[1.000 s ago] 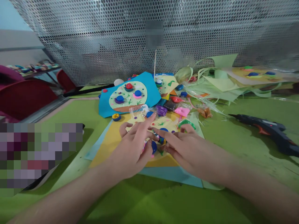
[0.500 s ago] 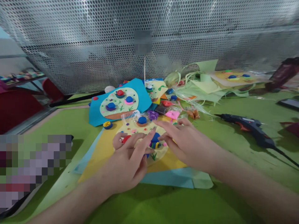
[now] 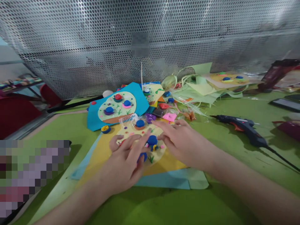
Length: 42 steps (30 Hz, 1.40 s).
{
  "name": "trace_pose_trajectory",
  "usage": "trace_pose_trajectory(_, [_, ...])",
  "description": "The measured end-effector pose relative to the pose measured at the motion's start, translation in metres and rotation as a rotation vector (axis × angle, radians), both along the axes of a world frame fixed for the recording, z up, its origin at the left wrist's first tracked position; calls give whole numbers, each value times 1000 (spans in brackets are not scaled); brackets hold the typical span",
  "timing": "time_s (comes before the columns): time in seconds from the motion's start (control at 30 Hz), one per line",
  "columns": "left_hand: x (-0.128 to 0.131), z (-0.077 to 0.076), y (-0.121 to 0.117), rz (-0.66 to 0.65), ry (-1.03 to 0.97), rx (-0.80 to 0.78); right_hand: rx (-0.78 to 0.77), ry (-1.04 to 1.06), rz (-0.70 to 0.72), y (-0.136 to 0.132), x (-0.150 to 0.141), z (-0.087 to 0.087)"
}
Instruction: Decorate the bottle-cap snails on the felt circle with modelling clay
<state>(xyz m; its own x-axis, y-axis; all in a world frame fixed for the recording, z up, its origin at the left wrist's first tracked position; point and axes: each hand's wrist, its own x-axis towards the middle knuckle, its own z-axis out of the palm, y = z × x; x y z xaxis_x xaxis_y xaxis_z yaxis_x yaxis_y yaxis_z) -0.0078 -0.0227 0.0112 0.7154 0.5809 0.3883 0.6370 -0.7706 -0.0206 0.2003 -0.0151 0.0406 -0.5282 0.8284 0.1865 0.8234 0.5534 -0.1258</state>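
Observation:
A pale yellow paper disc (image 3: 131, 130) with blue, red and pink clay blobs lies on a yellow sheet (image 3: 103, 150) over a light blue sheet (image 3: 164, 180). My left hand (image 3: 124, 162) rests on the disc's near left, fingers spread, fingertips next to a blue clay blob (image 3: 152, 140). My right hand (image 3: 182, 142) lies flat on the disc's right side, fingers stretched toward the same blob. Neither hand holds anything.
A second decorated disc on blue card (image 3: 117, 104) lies behind. Small clay packets (image 3: 170, 116) and green paper strips (image 3: 197, 89) sit at the back. A black glue gun (image 3: 241, 128) lies right, a phone (image 3: 284, 104) far right. A perforated metal screen (image 3: 164, 37) closes the back.
My view has shifted right and down a little. My hands have drawn apart slightly, uncovering more of the disc and the blue blob between them.

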Motion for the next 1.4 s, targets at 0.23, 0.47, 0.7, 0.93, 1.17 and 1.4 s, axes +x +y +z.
trace_pose_trajectory(0.23, [-6, 7, 6, 227, -214, -111, 6, 76, -289, 14, 21, 13])
trace_pose_trajectory(0.47, [-6, 5, 15, 319, -278, -227, -110, -78, -421, 30, 47, 10])
trace_pose_trajectory(0.7, [-3, 3, 16, 349, -323, -282, -123, -65, -248, 28, 26, -7])
trace_pose_trajectory(0.93, [-1, 2, 10, 305, -379, -191, -35, 114, -117, 20, 12, -5])
trace_pose_trajectory(1.17, [-2, 0, 5, 230, -394, -62, -45, 220, 114, 6, -2, -5])
trace_pose_trajectory(1.4, [-4, -1, 1, 207, -402, -15, -61, 244, 178, 6, -2, -15])
